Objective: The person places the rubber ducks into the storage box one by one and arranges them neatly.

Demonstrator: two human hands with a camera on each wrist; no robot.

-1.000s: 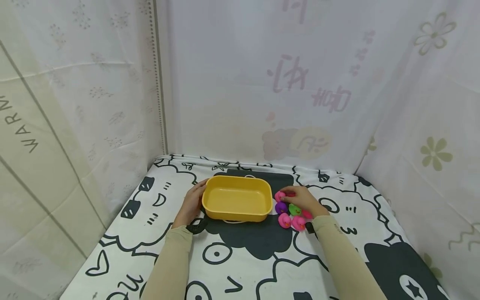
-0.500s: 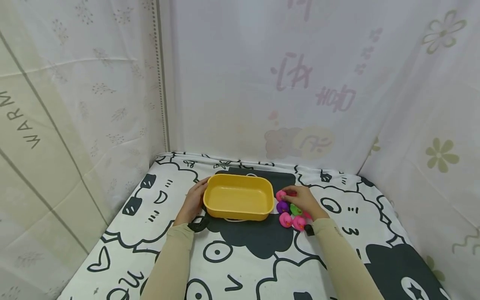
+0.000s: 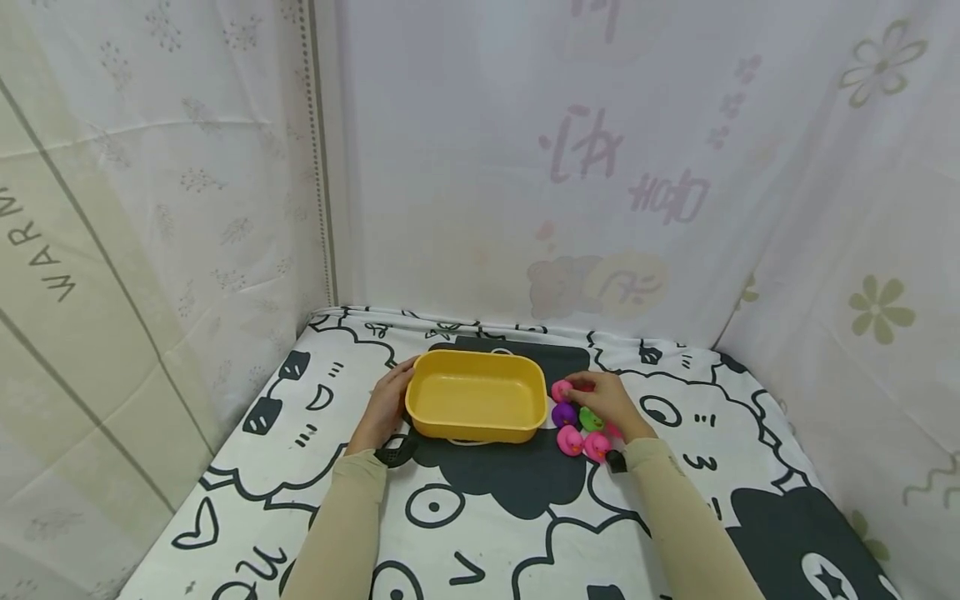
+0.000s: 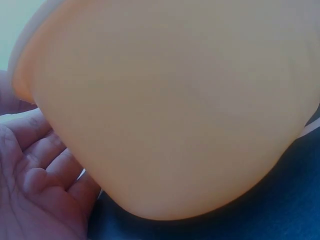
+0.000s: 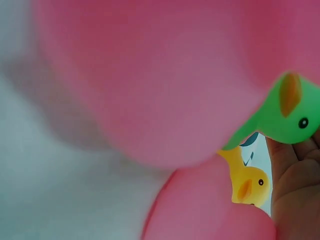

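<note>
A yellow plastic basin [image 3: 476, 398] stands on the cloth, with nothing inside. My left hand [image 3: 384, 408] rests against its left end; the left wrist view shows the palm and fingers [image 4: 60, 167] along the outer wall. To the right of the basin lies a cluster of rubber ducks. My right hand [image 3: 606, 402] pinches a pink rubber duck [image 3: 559, 391] at the cluster's far left. Nearby are a purple duck [image 3: 564, 415], a green duck [image 3: 590, 419] and other pink ducks [image 3: 570, 441]. A yellow duck [image 5: 250, 182] shows only in the right wrist view.
Black-and-white cartoon cloth [image 3: 480, 542] covers the table. Pale printed curtains [image 3: 480, 167] hang behind and on both sides. Black wrist straps [image 3: 396, 451] sit at the wrists.
The head view shifts slightly. Both hands, the basin and the ducks keep their places.
</note>
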